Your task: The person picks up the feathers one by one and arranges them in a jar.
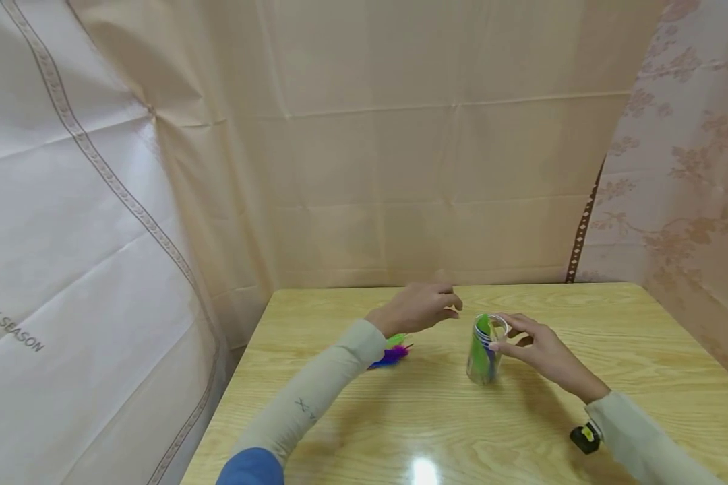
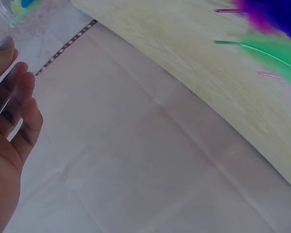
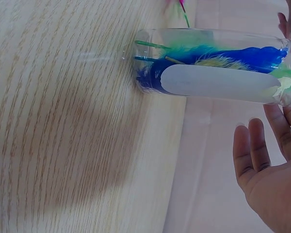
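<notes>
Wood tbl (image 1: 522,434): R hand (image 1: 541,348) w/ grip on jar (image 1: 487,350) of feathers (image 3: 252,59), L hand (image 1: 417,308) loosely curled nearby

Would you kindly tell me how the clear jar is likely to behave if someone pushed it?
The clear jar would probably tip if pushed near the top, being taller than wide. Its rounded shape suggests it could roll once on its side. With only feathers visible inside, it may feel light for its size.
</notes>
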Action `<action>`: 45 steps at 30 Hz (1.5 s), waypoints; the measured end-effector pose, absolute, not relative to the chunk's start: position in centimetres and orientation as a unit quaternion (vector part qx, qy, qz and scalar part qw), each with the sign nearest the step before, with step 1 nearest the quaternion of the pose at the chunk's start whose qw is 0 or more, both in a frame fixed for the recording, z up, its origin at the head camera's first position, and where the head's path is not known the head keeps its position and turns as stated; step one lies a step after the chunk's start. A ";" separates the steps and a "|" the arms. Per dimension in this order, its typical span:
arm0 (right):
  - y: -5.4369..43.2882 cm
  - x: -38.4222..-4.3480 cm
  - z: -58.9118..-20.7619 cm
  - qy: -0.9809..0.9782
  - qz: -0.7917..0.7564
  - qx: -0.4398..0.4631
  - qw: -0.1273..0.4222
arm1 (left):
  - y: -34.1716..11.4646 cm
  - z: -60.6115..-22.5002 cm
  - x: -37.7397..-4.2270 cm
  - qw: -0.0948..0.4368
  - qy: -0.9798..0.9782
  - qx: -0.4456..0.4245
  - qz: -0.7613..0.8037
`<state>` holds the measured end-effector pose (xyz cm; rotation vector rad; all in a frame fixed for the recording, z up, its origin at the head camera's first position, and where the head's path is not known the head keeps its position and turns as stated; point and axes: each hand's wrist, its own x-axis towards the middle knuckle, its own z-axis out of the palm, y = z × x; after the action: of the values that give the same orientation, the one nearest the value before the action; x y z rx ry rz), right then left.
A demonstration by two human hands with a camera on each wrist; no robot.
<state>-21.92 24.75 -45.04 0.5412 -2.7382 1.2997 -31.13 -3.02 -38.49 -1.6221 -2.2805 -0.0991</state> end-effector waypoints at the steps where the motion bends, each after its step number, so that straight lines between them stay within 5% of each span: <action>1: 24.7 -21.9 -45.0 -0.889 0.422 0.175 0.031 | -3.4 -38.6 -31.2 0.168 -0.803 -0.570 -0.041; 45: 24.7 -21.8 -45.0 -0.886 0.424 0.182 0.035 | -16.7 -43.7 -31.1 0.100 -0.883 -0.456 -0.041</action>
<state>-21.83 24.72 -45.01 0.5592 -2.7246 1.3043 -31.12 -16.66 -43.73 -1.3487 -2.6105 -0.1220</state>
